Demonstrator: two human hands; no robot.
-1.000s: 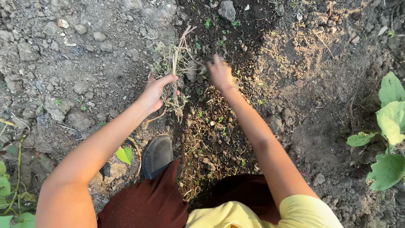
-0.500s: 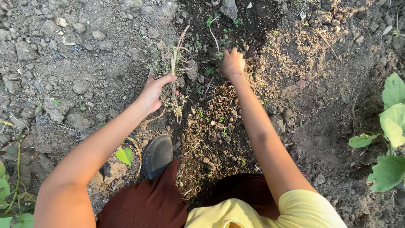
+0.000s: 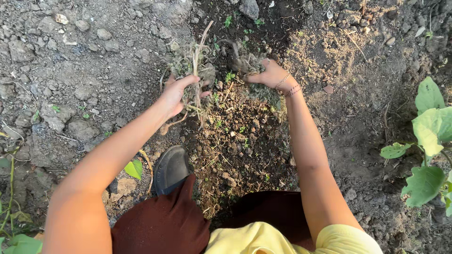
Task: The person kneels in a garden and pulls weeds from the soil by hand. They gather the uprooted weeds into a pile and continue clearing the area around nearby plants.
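The left hand [image 3: 175,94] is closed around a bunch of weeds [image 3: 190,66]. The fingers wrap the dry stalks near their middle, so the bunch stands almost upright, with the long axis running from the roots below the hand to the pale stem tips above it. The right hand [image 3: 270,74] is just beside it, a little higher in the view, and its fingers are pinched together on a second, smaller tuft of weeds [image 3: 245,61] — a tangled grey-green clump that hangs from the fingertips toward the left hand. The two clumps are near each other but I cannot tell if they touch. The tuft lies to the right of the bunch, and the right hand is the nearer one to it.

Under both hands is loose dark soil [image 3: 245,136] with small green sprouts. A dark shoe [image 3: 170,169] rests on the ground below the left forearm, and a plant with broad leaves [image 3: 431,141] grows at the right edge — well apart from the hands.
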